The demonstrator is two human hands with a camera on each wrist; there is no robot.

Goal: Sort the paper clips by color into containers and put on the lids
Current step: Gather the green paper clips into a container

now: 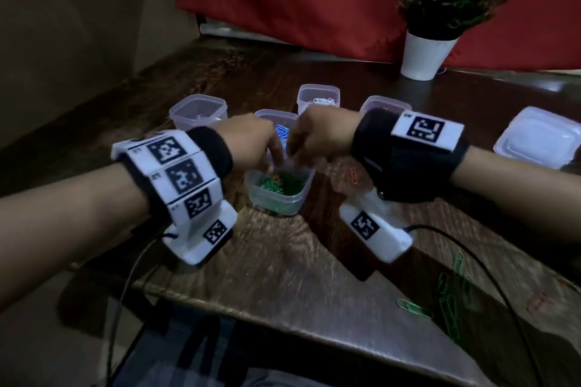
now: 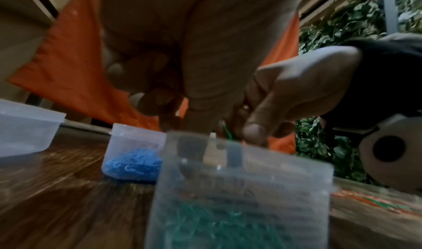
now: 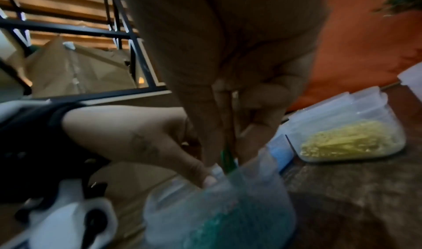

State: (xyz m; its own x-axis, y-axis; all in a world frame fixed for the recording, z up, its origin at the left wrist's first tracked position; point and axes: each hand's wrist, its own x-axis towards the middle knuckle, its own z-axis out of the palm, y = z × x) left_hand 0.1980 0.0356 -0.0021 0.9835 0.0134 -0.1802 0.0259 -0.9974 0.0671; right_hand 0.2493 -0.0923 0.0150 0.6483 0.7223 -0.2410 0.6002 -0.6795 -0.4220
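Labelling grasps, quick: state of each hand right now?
Left hand: fingers curled at the clear plastic container of green paper clips; hold unclear.
Right hand: pinching a green paper clip.

Fingertips of left hand and right hand hidden behind knuckles from the head. Green tub smeared by blur in both wrist views, cut off below. Far tub mostly masked by right wristband, contents unreadable.

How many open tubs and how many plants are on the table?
Open clear plastic tubs: 5
Green plants in white pots: 1
Total: 6
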